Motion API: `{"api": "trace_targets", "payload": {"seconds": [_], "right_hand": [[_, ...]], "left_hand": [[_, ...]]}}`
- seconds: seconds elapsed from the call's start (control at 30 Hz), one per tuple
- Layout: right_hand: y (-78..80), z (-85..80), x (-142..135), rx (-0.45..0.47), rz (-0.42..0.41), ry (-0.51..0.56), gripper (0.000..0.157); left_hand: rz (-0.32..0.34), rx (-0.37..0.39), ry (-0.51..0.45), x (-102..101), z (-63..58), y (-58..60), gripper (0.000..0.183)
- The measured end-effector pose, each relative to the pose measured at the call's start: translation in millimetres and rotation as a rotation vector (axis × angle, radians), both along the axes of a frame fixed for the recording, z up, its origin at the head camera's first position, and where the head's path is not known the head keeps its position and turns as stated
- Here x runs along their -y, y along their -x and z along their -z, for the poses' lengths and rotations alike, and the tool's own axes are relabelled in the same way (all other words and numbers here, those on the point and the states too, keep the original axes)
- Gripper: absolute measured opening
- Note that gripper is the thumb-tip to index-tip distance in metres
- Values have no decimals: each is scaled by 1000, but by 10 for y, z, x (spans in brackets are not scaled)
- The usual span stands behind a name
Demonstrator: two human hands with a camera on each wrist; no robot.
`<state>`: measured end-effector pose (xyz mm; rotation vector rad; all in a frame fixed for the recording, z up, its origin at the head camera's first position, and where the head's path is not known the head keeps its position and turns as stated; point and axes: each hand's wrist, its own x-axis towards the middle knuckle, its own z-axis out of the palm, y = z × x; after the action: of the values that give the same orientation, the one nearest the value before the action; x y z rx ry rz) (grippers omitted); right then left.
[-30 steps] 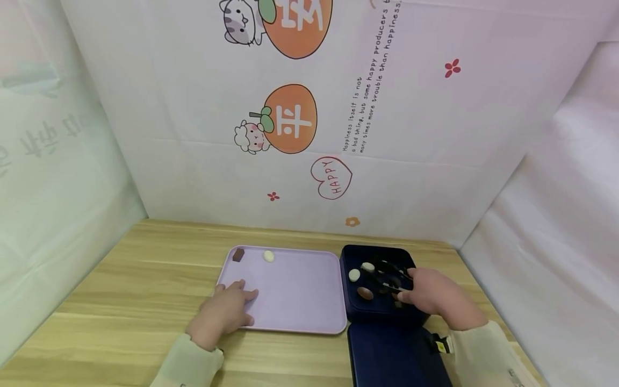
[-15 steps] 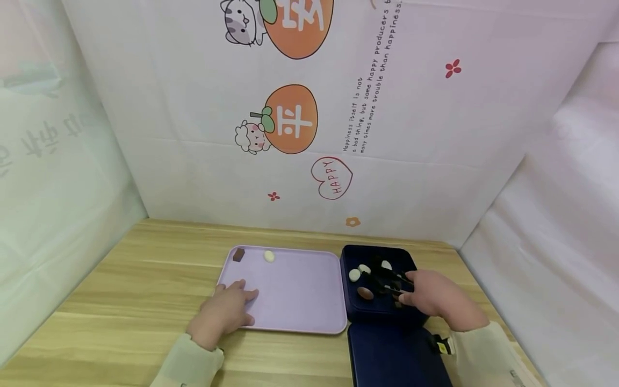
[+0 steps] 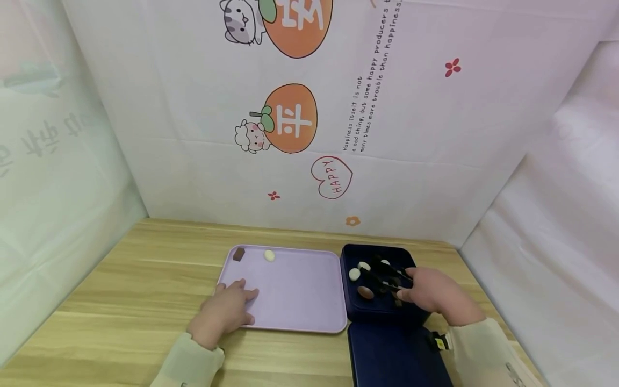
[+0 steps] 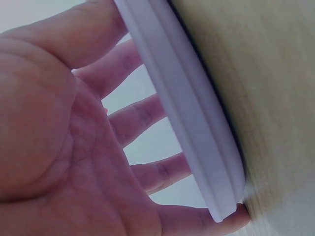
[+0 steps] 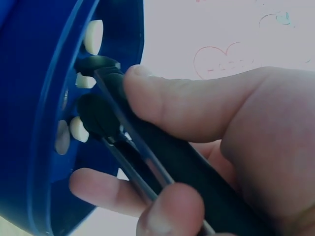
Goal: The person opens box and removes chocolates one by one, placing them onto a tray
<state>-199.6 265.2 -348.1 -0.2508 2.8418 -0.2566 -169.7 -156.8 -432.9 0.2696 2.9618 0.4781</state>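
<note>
My right hand (image 3: 426, 290) grips black tongs (image 5: 147, 142), thumb on one arm and fingertips on the other. Their two dark ends stand apart inside a deep navy box (image 3: 355, 310). In it lie several white rounded pieces, among them one (image 3: 354, 274) near the left wall, and a brown oval piece (image 3: 365, 293). In the right wrist view, a cream piece (image 5: 79, 130) shows right beside one tong end. My left hand (image 3: 227, 306) rests with spread fingers over the left rim of a lilac tray (image 3: 295, 295); the rim (image 4: 182, 113) crosses its fingers in the left wrist view.
A dark brown block (image 3: 238, 254) and a cream oval piece (image 3: 269, 256) lie along the tray's far edge. The box stands against the tray's right side, with a navy lid (image 3: 396, 355) in front of it. White printed cloth (image 3: 411, 188) walls in the wooden table (image 3: 121, 290).
The tongs have shifted slightly inside the box. One white piece has moved a little left, and another shows farther right among the tong ends. My left hand stays still.
</note>
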Motion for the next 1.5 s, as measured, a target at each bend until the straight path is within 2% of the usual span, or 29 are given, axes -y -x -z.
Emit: {"api": "trace_targets", "payload": {"seconds": [0.4, 0.7, 0.8, 1.07, 1.5], "right_hand": [[-13, 49, -4, -7, 0, 33, 66], [-34, 3, 22, -2, 36, -47, 66], [-61, -40, 28, -14, 25, -72, 65], [-65, -77, 24, -65, 17, -75, 65], [-81, -99, 40, -85, 77, -78, 71]], "left_hand": [[-2, 10, 0, 1, -8, 2, 60], [0, 7, 3, -8, -26, -5, 59], [-5, 8, 2, -9, -38, -10, 59], [-11, 9, -5, -7, -46, -19, 59], [-11, 11, -1, -11, -59, -27, 59]]}}
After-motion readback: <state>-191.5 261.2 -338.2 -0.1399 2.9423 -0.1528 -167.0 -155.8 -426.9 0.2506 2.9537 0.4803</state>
